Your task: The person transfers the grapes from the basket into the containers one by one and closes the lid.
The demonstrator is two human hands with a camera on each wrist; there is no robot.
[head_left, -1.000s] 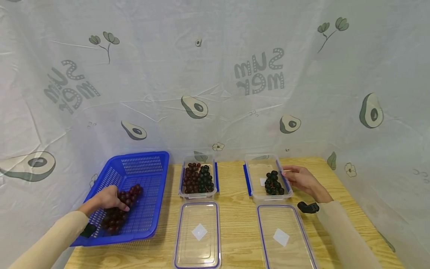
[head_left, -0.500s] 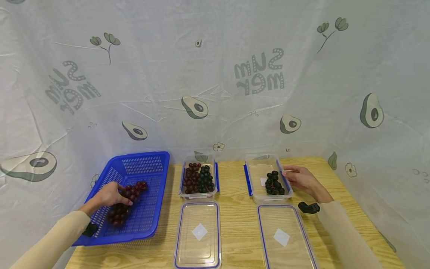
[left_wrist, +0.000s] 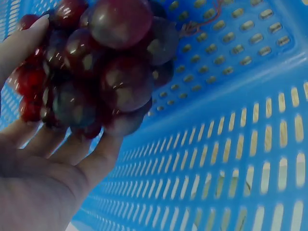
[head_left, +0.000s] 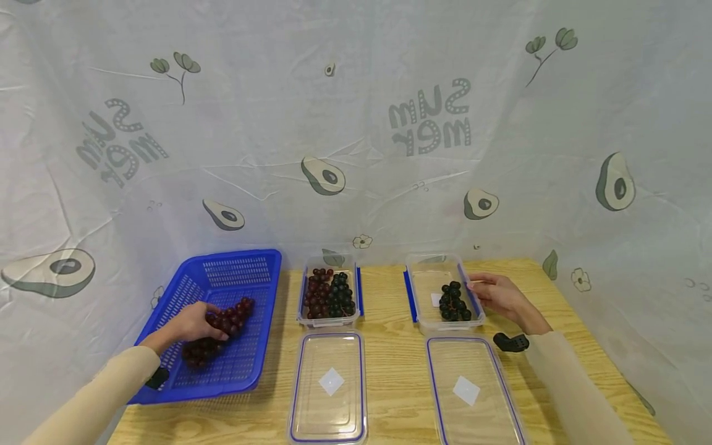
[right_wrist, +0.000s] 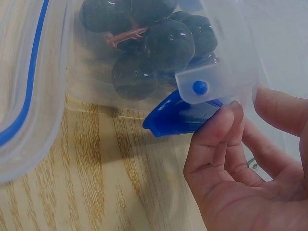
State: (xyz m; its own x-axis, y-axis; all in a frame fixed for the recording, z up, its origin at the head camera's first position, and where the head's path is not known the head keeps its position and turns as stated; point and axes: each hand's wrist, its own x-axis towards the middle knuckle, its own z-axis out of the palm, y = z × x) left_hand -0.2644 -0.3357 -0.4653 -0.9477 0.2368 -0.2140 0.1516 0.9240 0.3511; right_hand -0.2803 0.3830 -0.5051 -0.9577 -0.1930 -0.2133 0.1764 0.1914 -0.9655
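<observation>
My left hand (head_left: 197, 322) grips a bunch of dark red grapes (head_left: 233, 318) inside the blue plastic basket (head_left: 261, 346). In the left wrist view the fingers curl under the grapes (left_wrist: 125, 82), and the thumb lies over them. My right hand (head_left: 503, 300) holds the right side of a clear food container (head_left: 428, 278), where a bunch of black grapes (head_left: 455, 303) lies. The right wrist view shows its fingertips at the blue side latch (right_wrist: 180, 118), which hangs open, with the thumb by the container wall.
A second clear container (head_left: 328, 322) stands in the middle with red grapes (head_left: 317, 296) and black grapes (head_left: 340, 295) side by side. Two clear lids with blue seals, the left lid (head_left: 330, 414) and the right lid (head_left: 473, 364), lie in front on the wooden table (head_left: 395, 371).
My left hand has moved right and slightly away from me within the basket, bringing the red grapes with it. My right hand has stayed at the right container.
</observation>
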